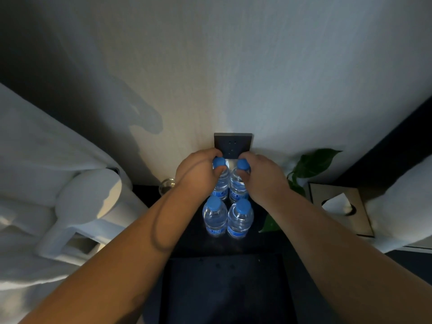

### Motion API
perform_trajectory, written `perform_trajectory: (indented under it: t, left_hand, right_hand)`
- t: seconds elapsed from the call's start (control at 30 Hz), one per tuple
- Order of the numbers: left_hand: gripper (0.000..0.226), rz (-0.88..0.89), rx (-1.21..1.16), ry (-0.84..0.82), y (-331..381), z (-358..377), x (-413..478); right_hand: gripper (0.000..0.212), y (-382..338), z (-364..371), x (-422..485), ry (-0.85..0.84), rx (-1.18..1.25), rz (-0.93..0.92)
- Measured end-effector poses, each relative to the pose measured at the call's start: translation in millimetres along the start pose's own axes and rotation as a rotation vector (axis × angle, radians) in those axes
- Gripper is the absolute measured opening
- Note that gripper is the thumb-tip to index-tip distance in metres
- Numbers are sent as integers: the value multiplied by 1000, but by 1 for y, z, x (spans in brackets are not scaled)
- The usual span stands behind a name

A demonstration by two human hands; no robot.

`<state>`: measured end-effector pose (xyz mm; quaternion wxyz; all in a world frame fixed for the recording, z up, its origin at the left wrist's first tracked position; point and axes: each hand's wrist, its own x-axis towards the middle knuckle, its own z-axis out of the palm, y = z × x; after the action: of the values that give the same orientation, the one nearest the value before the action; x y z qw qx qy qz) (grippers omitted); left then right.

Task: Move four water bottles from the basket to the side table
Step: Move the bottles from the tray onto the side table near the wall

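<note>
Bedroom, likely hotel: white bedding (35, 160), dark side table (187, 239), tissue box (341, 206), wall socket (232, 145).

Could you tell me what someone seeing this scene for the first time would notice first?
Four blue-capped water bottles stand in a tight square at the centre of the dark side table. The left hand and right hand each grip the neck of a rear bottle, near the wall socket. A white kettle sits left, a tissue box right.
</note>
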<state>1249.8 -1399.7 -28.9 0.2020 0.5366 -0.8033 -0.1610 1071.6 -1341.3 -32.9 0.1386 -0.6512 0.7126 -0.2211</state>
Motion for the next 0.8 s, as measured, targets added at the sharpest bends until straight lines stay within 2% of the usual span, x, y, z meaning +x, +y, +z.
perform_trajectory:
  t: [0.43, 0.8]
  left_hand:
    - [26, 129, 55, -6, -3, -2, -2]
    - [29, 42, 122, -66, -1, -8, 5]
  right_hand:
    - [29, -2, 0, -6, -2, -5, 19]
    - [27, -2, -2, -5, -23, -22, 27]
